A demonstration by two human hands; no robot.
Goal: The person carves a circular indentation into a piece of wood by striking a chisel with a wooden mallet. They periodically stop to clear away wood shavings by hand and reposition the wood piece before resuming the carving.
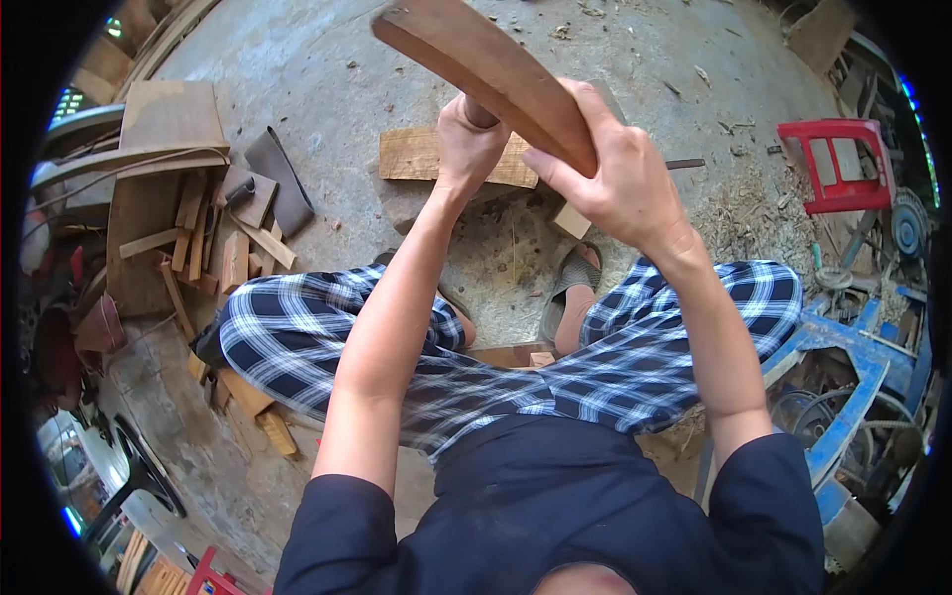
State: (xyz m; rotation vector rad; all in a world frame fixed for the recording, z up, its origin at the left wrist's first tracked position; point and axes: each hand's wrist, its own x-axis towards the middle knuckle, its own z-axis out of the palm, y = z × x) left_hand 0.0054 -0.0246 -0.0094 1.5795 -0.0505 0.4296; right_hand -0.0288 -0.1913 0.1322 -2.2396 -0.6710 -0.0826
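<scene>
A long, slightly curved wooden mallet head (486, 74) is raised close to the camera, slanting from upper left to lower right. Closed around its short round handle, just below the head, is my left hand (466, 149). My right hand (630, 188) grips the head's lower right end, thumb on the near side and fingers over the far side. Beneath them, a light wooden block (409, 154) lies across a darker piece of wood on the floor, partly hidden by my left hand. A small wooden block (570, 220) sits below my right hand.
A thin dark bar (684, 164) lies right of my right hand. Wood offcuts (193, 233) are piled at left. A red plastic stool (843, 164) lies on its side among shavings at right, above a blue metal frame (843, 397). Sandalled feet (570, 297) rest on the concrete.
</scene>
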